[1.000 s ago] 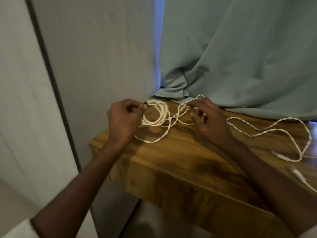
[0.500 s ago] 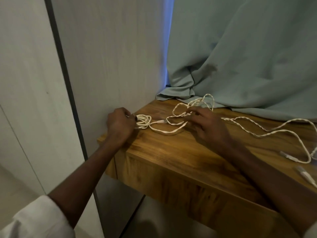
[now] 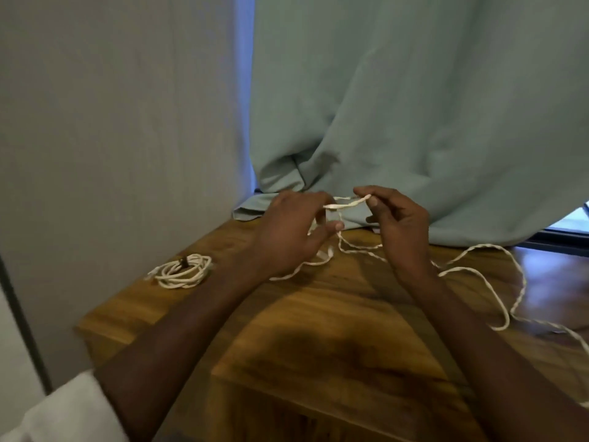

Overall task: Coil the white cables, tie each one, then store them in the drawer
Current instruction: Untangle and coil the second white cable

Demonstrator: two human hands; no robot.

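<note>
Starting the second cable's coil above the brown wooden cabinet top.

Nearest you, the loose white braided cable trails across the wood to your right, slack enough to feed. Your right hand pinches its end between thumb and forefinger, while your left hand curls around the first loops, likely to hold their shape. The finished white coil, bound with a dark tie, lies aside at your left; beyond hangs the pale green curtain.

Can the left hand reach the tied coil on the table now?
Probably yes. The tied coil lies in the open on the wooden table, left of the left hand, nothing between them. But that hand holds the loose white cable and must release it first.
</note>
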